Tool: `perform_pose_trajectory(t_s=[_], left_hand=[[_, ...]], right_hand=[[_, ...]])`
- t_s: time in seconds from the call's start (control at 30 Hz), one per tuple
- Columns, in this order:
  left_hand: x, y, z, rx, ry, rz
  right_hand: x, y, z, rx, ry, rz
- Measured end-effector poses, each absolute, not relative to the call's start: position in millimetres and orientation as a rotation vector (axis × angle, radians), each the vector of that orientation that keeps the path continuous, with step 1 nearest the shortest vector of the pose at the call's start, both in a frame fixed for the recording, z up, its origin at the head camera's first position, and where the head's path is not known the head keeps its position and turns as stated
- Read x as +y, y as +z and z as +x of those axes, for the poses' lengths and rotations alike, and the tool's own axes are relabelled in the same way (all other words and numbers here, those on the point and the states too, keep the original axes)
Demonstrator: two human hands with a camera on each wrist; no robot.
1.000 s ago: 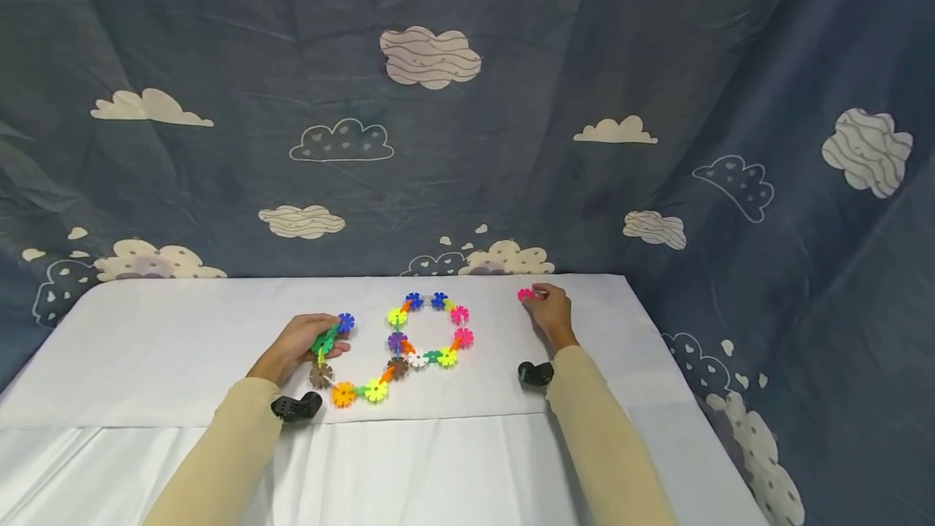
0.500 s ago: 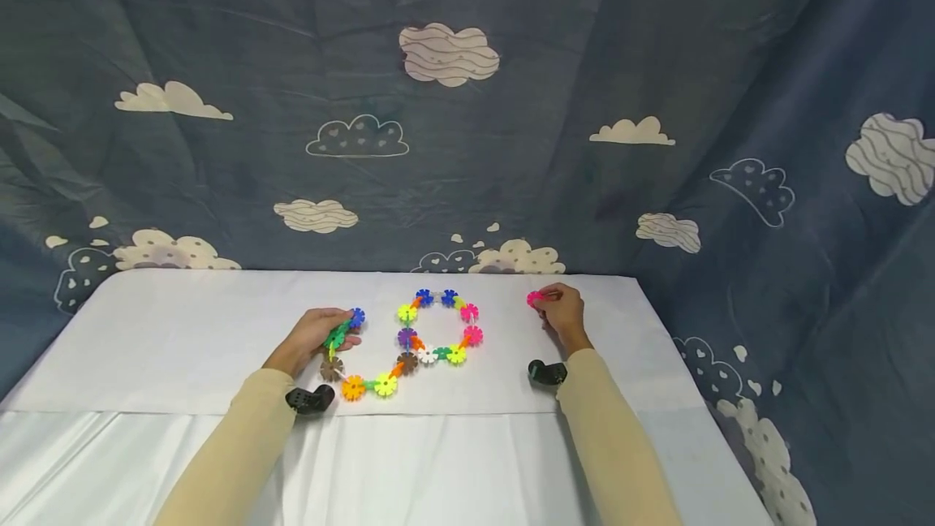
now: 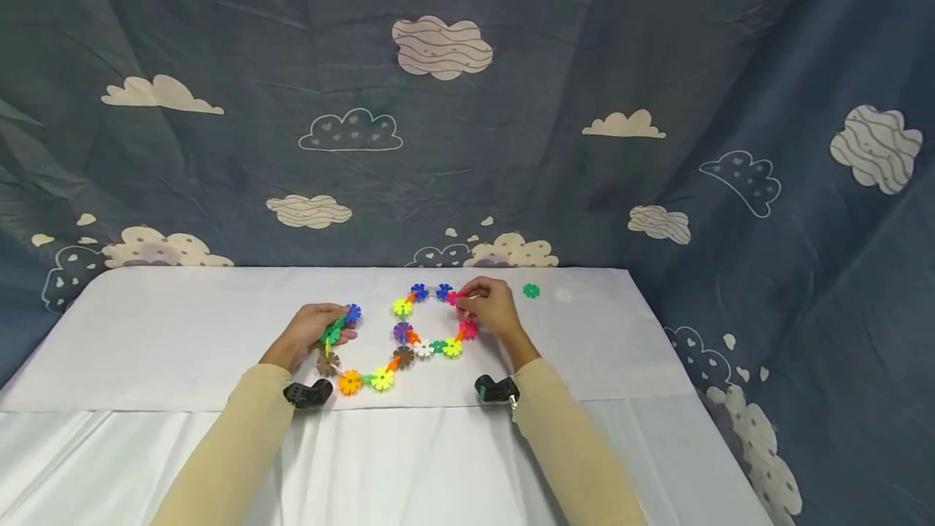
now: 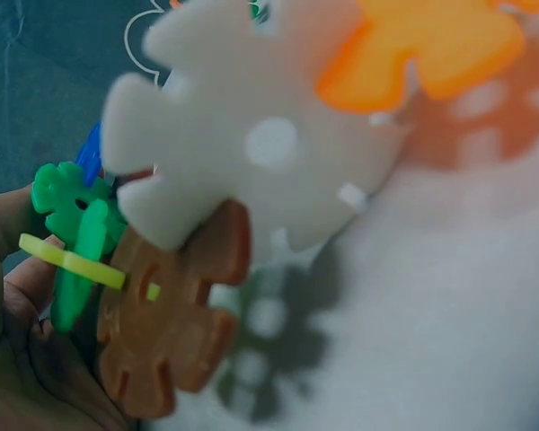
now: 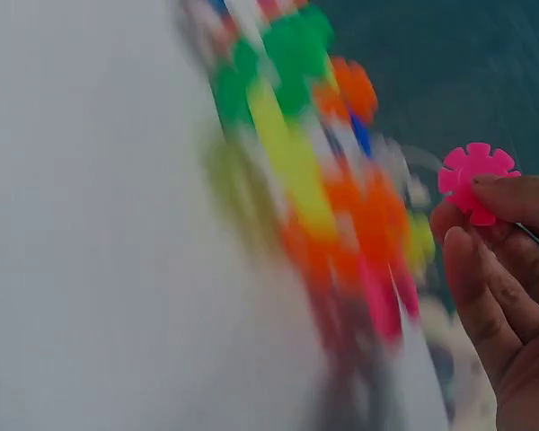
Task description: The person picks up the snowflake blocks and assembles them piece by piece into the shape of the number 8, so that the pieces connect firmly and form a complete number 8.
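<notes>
My left hand (image 3: pixel 303 335) grips one end of a chain of colourful snowflake discs, around a green disc (image 4: pixel 67 197) and beside a blue disc (image 3: pixel 354 313). From there the chain runs through a brown disc (image 4: pixel 166 314), a white disc (image 4: pixel 207 126) and an orange disc (image 3: pixel 351 382), then bends into a ring at the centre of the table. Between thumb and fingers, my right hand (image 3: pixel 497 311) pinches a single pink disc (image 5: pixel 472 171), over the ring's upper right side in the head view. That hand hides part of the ring.
Right of my right hand lie a loose green disc (image 3: pixel 531 291) and a faint white disc (image 3: pixel 563 295) on the white-covered table (image 3: pixel 599 355). A dark cloud-print curtain (image 3: pixel 526 185) hangs behind the table. Black devices sit on both wrists.
My right hand has moved left with the pink disc, from the table's right part to the ring. The loose green and white discs are now uncovered. The left hand keeps its grip.
</notes>
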State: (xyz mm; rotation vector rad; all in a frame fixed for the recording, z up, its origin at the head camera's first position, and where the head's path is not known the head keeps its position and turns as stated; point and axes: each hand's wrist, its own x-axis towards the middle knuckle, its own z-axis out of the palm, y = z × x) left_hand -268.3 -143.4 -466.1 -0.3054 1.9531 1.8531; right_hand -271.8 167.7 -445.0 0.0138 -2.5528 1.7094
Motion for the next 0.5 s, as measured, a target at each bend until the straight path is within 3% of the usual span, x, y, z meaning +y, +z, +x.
perform_pose_trajectory(t_s=[0.3, 0.5], left_hand=[[-146, -465, -265, 1.970, 1.861, -0.308], [-144, -466, -267, 1.993, 1.835, -0.320]], right_hand=[[89, -438, -266, -2.638, 1.708, 0.363], [58, -440, -272, -2.799, 1.577, 0.401]])
